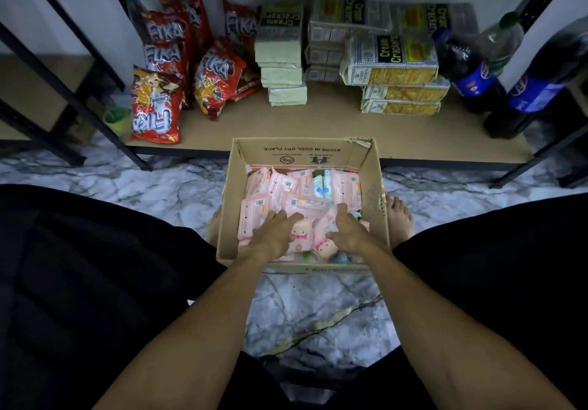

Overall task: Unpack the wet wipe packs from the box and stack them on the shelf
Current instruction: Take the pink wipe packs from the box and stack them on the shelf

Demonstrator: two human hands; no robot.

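Left grip [273,234] spread flat, fingers straight, pressing on the top layer of packs; right grip [345,230] just beside it, fingers bent over a pink pack with the thumb along its near edge. Cannot tell whether it actually pinches the pack or only rests there. Both grips sit inside the near end of the cardboard box [302,152], which stands on the marble floor [133,183] with its far wall against the shelf [318,123] edge. Wet wipe packs [286,187] lie loose under and beyond the grips: roughly a dozen visible, mostly pink, a few pale blue-green toward the far right corner. Exact count not possible, since they overlap and more may lie beneath. Progress, as judged: barely begun. No wipe pack shows on the shelf, and the box looks close to full, so nearly all the lifting and stacking remains. A bare strip of shelf board directly beyond the grips looks the likely landing spot. Other stock further off: red snack bags [157,110] beyond-left, at least six; cream cracker packs [389,62] straight beyond and beyond-right in four piles, about twelve; two dark cola bottles [471,75] far right, with one clear green-capped bottle behind them. One bare foot [399,218] shows right of the box.
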